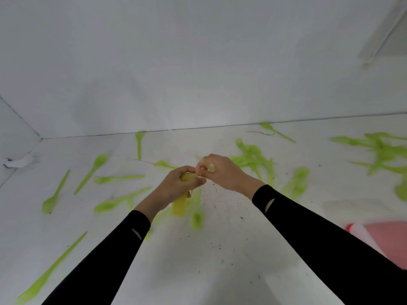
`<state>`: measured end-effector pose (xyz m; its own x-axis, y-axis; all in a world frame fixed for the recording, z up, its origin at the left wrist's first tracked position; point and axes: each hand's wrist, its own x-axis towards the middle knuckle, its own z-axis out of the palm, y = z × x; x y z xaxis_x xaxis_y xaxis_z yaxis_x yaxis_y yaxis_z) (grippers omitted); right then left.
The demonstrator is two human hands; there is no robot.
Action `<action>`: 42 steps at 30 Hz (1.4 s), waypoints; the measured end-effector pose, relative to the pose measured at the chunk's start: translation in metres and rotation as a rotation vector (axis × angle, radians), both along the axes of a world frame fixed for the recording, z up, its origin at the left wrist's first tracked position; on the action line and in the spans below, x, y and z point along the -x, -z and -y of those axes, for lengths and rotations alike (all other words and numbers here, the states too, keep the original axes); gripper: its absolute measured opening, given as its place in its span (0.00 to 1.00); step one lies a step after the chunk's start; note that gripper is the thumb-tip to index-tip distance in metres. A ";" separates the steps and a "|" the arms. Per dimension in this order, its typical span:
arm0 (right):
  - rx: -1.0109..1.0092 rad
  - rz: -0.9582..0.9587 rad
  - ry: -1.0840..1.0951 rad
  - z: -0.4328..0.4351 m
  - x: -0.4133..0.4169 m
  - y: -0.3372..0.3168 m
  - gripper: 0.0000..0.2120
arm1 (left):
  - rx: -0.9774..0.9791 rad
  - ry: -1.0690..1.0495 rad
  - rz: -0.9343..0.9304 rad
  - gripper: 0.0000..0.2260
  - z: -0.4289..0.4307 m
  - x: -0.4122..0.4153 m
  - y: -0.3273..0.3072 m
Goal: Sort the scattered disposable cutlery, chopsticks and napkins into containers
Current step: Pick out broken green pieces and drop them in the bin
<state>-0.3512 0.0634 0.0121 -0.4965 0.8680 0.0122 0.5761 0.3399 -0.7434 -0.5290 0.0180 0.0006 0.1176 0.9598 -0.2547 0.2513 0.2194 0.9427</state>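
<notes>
My left hand [178,186] grips a bundle of yellow-green plastic cutlery [181,206] whose lower ends stick out below the fist. My right hand [220,170] sits just to its right, fingers curled and pinching a pale yellow-green piece [209,165] near the top of the bundle. The two hands touch at the fingertips. Green plastic spoons and forks lie scattered on the white surface [220,249]: a spoon [92,170] and a fork [116,178] at the left, a tangled heap [253,161] behind my right hand, and another heap [383,150] at the far right.
White walls [198,73] close the surface off at the back and left. A pink and white container [387,241] stands at the right edge. A white crumpled scrap [19,161] lies by the left wall. A long fork [50,271] lies at the front left.
</notes>
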 end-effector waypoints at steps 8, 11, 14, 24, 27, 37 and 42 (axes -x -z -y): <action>0.477 -0.390 0.367 0.043 -0.128 -0.030 0.12 | 0.062 0.075 0.373 0.19 0.004 -0.134 -0.019; 0.528 -0.558 0.458 0.056 -0.176 -0.032 0.13 | 0.073 0.061 0.444 0.19 0.010 -0.189 -0.025; 0.556 -0.642 0.452 0.071 -0.226 -0.027 0.13 | 0.101 0.061 0.495 0.11 0.021 -0.246 -0.030; 0.733 -0.959 0.493 0.114 -0.330 -0.016 0.14 | -0.050 0.094 0.384 0.18 0.065 -0.375 -0.020; 0.761 -0.976 0.548 0.119 -0.354 -0.007 0.15 | -0.109 0.075 0.354 0.19 0.081 -0.394 -0.019; 0.820 -0.953 0.621 0.140 -0.380 -0.018 0.17 | -0.479 0.087 0.123 0.23 0.107 -0.424 -0.024; 0.814 -0.805 0.513 0.145 -0.396 -0.018 0.24 | -0.509 -0.017 0.174 0.11 0.100 -0.426 -0.032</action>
<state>0.0452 -0.0817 0.0304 -0.2005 0.8570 -0.4748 -0.2087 -0.5109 -0.8340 -0.1032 -0.0824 0.0324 0.0997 0.9591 0.2650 0.0819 -0.2733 0.9584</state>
